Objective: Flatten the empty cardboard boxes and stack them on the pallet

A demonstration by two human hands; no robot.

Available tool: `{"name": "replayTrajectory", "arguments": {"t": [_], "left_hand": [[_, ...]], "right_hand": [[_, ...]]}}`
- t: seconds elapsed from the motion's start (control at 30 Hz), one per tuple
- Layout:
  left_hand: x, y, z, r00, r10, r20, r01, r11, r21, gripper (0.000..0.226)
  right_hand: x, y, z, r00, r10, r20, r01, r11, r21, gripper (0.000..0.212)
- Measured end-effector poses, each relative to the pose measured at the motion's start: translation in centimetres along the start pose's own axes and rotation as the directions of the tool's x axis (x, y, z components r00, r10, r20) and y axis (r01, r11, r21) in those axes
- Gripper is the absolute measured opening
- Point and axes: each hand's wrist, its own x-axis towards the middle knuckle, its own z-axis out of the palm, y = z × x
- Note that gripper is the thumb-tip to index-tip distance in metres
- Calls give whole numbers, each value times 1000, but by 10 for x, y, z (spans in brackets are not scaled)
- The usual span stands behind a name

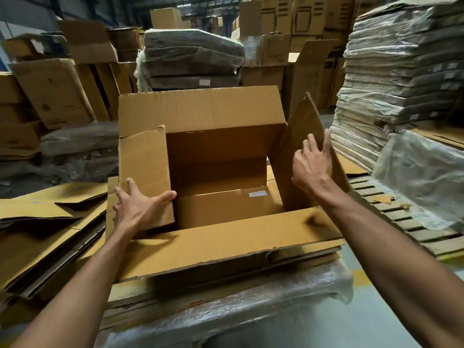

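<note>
Gaping open, the brown box (221,146) stands unflattened.

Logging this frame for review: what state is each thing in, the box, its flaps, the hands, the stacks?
Box: upright, unflattened, empty.
Left flap: raised, gripped by left hand.
Right flap: raised, right hand touching it.
Far flap: upright.
Near flap: folded outward.
Flattened boxes: stacked at left.
</note>
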Motion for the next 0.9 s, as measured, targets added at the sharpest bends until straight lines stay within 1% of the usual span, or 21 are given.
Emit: {"name": "replayTrajectory", "arguments": {"t": [0.07, 0.1, 0.17, 0.2, 0.27, 0.3, 0.33, 0.37, 0.43, 0.53, 0.57, 0.63, 0.7, 0.77, 0.83, 0.9], "left_hand": [[-5, 0, 0, 1000, -3, 9, 3, 1000, -17, 144], [-7, 0, 0, 1000, -4, 10, 4, 1000, -23, 144], [-12, -1, -1, 1000, -4, 9, 4, 1000, -29, 143], [-14, -1, -2, 1000, -3, 13, 3, 999, -32, 143], [-17, 0, -2, 1000, -1, 19, 2, 999, -43, 142], [-18, 1, -3, 1000, 1, 18, -1, 999, -48, 142], [-19, 4, -4, 1000, 1, 20, 0, 999, -49, 143], [-18, 6, -4, 1000, 3, 22, -2, 999, -50, 143], [-15, 11, -8, 999, 11, 35, -9, 998, -65, 144], [-6, 17, -17, 996, 18, 83, -7, 992, -124, 149], [-3, 20, -21, 995, 26, 101, -10, 988, -155, 148], [-1, 30, -29, 988, 51, 146, -14, 968, -250, 134], [-4, 41, -35, 973, 76, 217, 17, 918, -397, 112], [-12, 48, -34, 954, 72, 290, 91, 855, -511, 91], [-20, 52, -25, 949, 51, 312, 141, 814, -564, 81], [-30, 59, -17, 954, 30, 299, 163, 783, -600, 65]], "right_hand": [[-7, 7, 22, 1000, 23, -14, -22, 999, 37, 69], [-11, 8, 32, 999, 37, 2, -37, 995, 96, 74], [-19, 6, 56, 995, 64, 80, -83, 961, 264, 80], [-22, 4, 68, 989, 75, 124, -116, 921, 371, 84], [-28, 2, 82, 976, 56, 210, -172, 786, 594, 93], [-28, 4, 85, 967, 23, 254, -196, 703, 684, 96], [-28, 7, 84, 958, -6, 288, -216, 645, 733, 97], [-25, 11, 82, 952, -18, 306, -229, 621, 750, 95], [-20, 20, 77, 956, -11, 292, -217, 642, 735, 85], [-14, 29, 74, 962, 14, 271, -213, 658, 722, 52], [-15, 32, 71, 959, 25, 282, -227, 661, 715, 44], [-22, 33, 55, 957, 39, 287, -239, 668, 705, 37], [-40, 31, 23, 967, 74, 243, -231, 648, 726, 37], [-68, 24, -6, 973, 111, 202, -226, 638, 736, 43], [-105, 15, -27, 973, 110, 203, -225, 654, 723, 53], [-133, 6, -29, 964, 82, 254, -247, 637, 730, 64]]}}
